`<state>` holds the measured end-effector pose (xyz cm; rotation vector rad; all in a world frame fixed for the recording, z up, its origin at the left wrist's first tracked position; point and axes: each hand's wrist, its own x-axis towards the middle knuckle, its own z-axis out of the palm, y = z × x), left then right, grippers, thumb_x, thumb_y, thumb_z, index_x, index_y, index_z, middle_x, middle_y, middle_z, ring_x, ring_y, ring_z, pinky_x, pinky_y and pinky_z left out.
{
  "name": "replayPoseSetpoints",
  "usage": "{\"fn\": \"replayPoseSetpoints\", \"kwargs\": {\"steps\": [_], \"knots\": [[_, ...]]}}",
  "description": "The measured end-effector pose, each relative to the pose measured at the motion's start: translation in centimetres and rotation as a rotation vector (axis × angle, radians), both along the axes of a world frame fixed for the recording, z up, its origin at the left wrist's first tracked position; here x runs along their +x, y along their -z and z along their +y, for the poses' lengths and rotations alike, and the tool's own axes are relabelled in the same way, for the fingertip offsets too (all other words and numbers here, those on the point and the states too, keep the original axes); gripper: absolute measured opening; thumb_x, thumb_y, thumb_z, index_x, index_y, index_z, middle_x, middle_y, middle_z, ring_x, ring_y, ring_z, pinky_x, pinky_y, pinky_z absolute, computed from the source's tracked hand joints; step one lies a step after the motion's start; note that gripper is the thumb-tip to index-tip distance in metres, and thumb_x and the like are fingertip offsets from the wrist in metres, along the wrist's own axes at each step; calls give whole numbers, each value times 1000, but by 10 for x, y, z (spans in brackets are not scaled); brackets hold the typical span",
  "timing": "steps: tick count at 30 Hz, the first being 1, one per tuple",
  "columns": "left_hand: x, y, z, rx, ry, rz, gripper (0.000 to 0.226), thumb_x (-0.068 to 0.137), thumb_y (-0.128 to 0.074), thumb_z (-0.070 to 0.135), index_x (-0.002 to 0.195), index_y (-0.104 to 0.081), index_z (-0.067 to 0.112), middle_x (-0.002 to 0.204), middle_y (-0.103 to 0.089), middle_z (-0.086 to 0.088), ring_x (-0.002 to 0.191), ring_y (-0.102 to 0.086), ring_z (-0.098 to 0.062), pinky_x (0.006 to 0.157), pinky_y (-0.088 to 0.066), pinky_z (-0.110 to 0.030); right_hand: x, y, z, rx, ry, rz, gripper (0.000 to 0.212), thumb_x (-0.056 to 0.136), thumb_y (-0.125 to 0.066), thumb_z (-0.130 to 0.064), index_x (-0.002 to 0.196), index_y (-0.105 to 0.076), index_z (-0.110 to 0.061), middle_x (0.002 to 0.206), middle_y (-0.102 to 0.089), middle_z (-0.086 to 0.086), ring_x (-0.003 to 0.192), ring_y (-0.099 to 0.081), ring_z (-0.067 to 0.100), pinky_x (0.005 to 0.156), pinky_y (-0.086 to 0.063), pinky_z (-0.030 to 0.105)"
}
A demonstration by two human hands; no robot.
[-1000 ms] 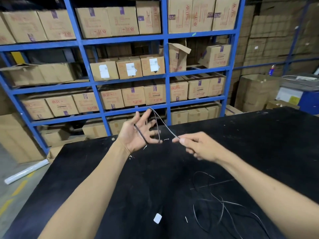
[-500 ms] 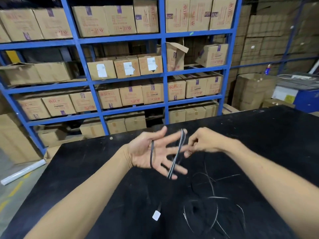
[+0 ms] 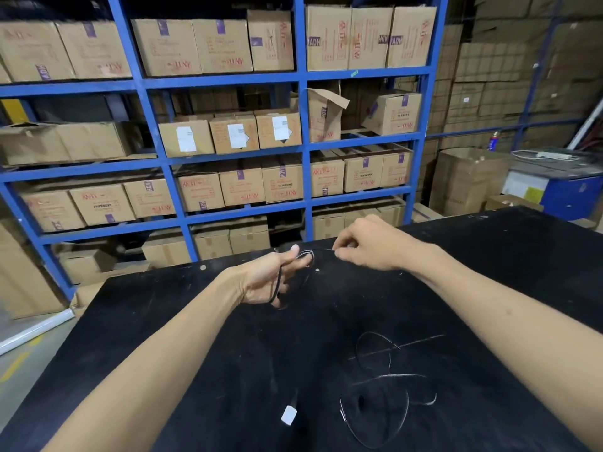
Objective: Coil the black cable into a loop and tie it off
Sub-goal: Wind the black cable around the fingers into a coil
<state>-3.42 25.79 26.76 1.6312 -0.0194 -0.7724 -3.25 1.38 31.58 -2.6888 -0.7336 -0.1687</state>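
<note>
Judging by its thinness and the loose curls it makes, the black cable [image 3: 278,282] is light, limp and a little springy, so you should expect each turn to slip or spring open unless a finger pins it. It is wrapped around your left hand [image 3: 267,282], running down the palm and arching over the fingertips at about 1 o'clock from the wrist; those fingers are curled loosely around the turns. Your right hand [image 3: 368,244], at 3 o'clock from the left and just beside it, pinches the strand between thumb and forefinger, the other fingers folded. Take hold close to the coil, where the short taut run lets you steer the next wrap. The slack lies in tangled curves on the black table [image 3: 522,262] at 5 o'clock from your hands, and a small white connector [image 3: 288,415] rests at 6 o'clock. Black on black hides most of the slack's path; you cannot tell how many turns sit on the hand, nor where the other end lies.
</note>
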Motion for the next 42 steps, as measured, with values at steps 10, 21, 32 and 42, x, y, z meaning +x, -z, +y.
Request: {"fn": "replayPoseSetpoints", "kwargs": {"steps": [10, 21, 32, 42], "knots": [[7, 1, 15, -185, -94, 52, 52, 99, -36, 61, 129, -67, 32, 167, -22, 0, 154, -3, -35, 116, 4, -71, -11, 11, -8, 376, 124, -10, 12, 92, -73, -27, 93, -86, -26, 75, -76, -19, 77, -68, -7, 62, -43, 9], [10, -18, 7, -773, -153, -81, 55, 102, -31, 56, 152, -40, 34, 162, -26, -14, 134, -36, -61, 105, -23, -81, -49, 98, 34, 878, -38, 458, 40, 107, -48, -40, 142, -52, -59, 64, -64, -3, 48, -47, 8, 43, -41, 20], [-23, -35, 9, -848, 328, 24, 56, 103, -24, 61, 155, -28, 43, 169, -9, -9, 140, -15, -68, 109, -18, -80, -19, 118, 8, 395, 172, 384, 73, 60, -53, -99, 68, -83, -33, 50, -62, -6, 49, -53, 1, 55, -40, 23], [-30, 10, -16, -169, 597, 270, 62, 97, -23, 70, 154, -27, 47, 158, -35, 5, 141, -20, -62, 118, -11, -69, 23, -6, -3, -254, -155, 209, 12, 81, -85, -40, 90, -81, -33, 86, -76, -12, 86, -68, 5, 80, -57, 31]]}}
